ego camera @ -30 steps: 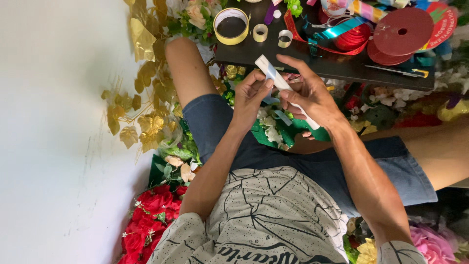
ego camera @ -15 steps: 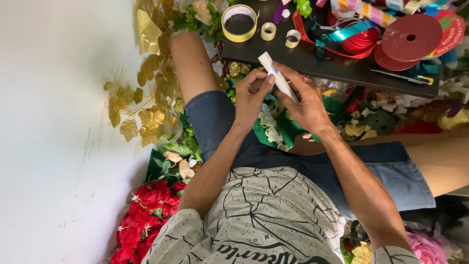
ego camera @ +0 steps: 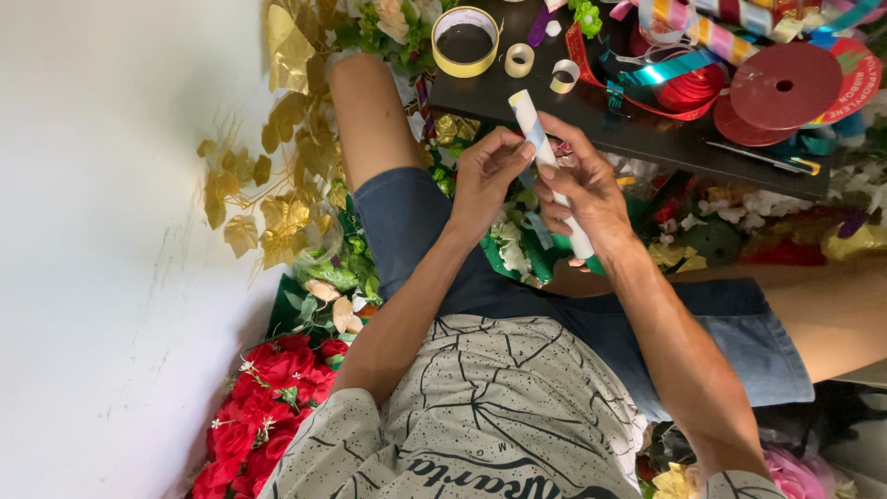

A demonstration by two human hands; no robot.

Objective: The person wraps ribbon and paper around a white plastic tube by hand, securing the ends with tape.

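Observation:
A thin white tube point(ego camera: 539, 139) of rolled paper slants between both hands, above my lap. My right hand point(ego camera: 584, 189) wraps around its lower half, the bottom end sticking out below the palm. My left hand point(ego camera: 492, 176) pinches the tube near its upper end with thumb and fingertips. Beneath the hands lie green leaves and small white artificial flowers point(ego camera: 514, 254).
A black board point(ego camera: 647, 129) ahead carries a yellow tape roll point(ego camera: 465, 41), two small tape rolls point(ego camera: 519, 60), red ribbon spools point(ego camera: 785, 88) and striped ribbons. Gold leaves point(ego camera: 277, 203) and red artificial roses point(ego camera: 268, 397) lie at left by a white wall point(ego camera: 102, 259).
The tube has tilted more upright and both hands have shifted slightly along it; the left fingertips now pinch nearer its top end.

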